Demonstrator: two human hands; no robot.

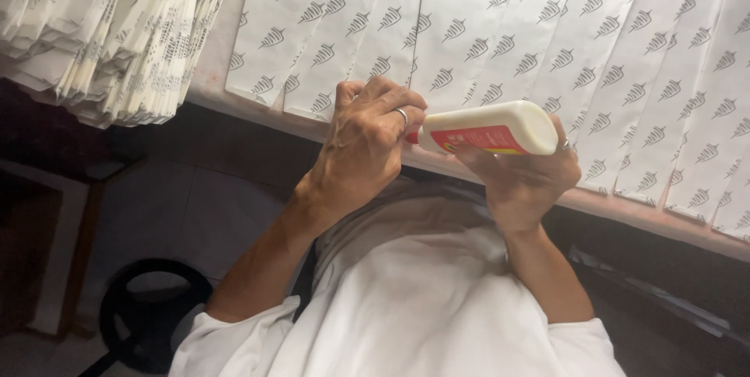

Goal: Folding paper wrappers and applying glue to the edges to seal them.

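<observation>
Head view, right hand [519, 182] gripping cream red-labelled bottle [488, 128], left hand [367, 142] clenched on cap

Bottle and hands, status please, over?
Right hand cradles white bottle, held sideways. Left hand closed on its cap end. Printed paper sheets on table beyond. Nothing in the way.

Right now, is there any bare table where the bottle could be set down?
Hardly. The printed sheets overlap across the table, and the paper stack fills the left end. Bare patches: the pink table strip between stack and sheets, and the narrow front edge. Left hand and right hand hold the bottle.
</observation>
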